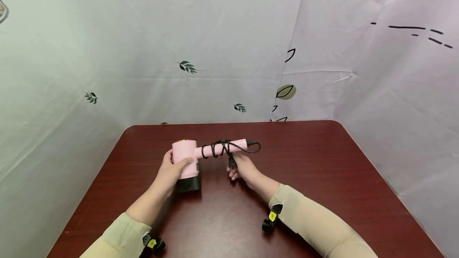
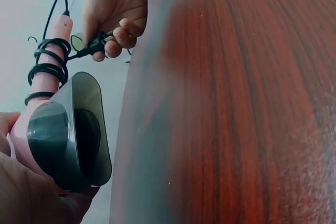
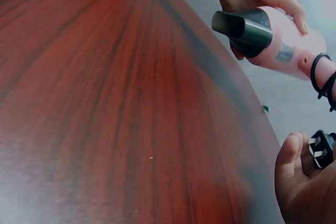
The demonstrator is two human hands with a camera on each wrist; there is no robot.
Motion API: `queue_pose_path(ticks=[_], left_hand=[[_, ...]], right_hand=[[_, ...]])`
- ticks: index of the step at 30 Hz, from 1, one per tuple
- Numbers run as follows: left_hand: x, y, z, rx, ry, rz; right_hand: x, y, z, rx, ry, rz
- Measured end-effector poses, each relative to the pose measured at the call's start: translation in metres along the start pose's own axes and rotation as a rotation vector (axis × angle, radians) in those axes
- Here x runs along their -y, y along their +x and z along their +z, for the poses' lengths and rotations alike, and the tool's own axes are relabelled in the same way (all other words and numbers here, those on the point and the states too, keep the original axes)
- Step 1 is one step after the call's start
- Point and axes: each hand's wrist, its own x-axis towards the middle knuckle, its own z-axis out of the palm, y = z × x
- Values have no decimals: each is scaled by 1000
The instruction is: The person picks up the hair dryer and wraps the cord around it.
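Observation:
My left hand (image 1: 169, 173) grips the barrel of a pink hair dryer (image 1: 184, 152), its thumb across the near side. The dryer is held over the table, its handle pointing right and its dark nozzle (image 1: 188, 184) toward me. A black cord (image 1: 224, 147) is wound in several loops round the handle and curves out from its end. Below the handle, my right hand (image 1: 246, 169) pinches the black plug (image 1: 232, 162) on the cord's free end. In the right wrist view, the metal prongs of the plug (image 3: 321, 150) stick out beside the fingers.
A dark red wood-grain table (image 1: 287, 146) lies beneath both hands, with rounded far corners. Pale cloth (image 1: 229, 43) printed with leaves hangs behind it and at both sides. A small black strapped device sits at each sleeve cuff (image 1: 283, 198).

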Motion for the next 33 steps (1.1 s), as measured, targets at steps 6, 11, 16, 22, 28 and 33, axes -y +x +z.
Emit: queue_pose_path(ticks=[6, 11, 16, 22, 28, 33], left_hand=[[-2, -1, 0, -8, 41, 2], [-4, 0, 3, -2, 84, 10], [-5, 4, 6, 17, 159, 9], [-3, 8, 15, 44, 202, 8], [1, 14, 25, 72, 226, -5], [2, 19, 28, 117, 258, -43]], right_hand=[[0, -3, -2, 45, 17, 12], [2, -5, -7, 62, 19, 41], [0, -8, -9, 49, -51, 59], [-6, -8, -17, 29, -94, 66], [-6, -9, -26, 40, -149, 102], [-4, -12, -33, 49, -212, 141]])
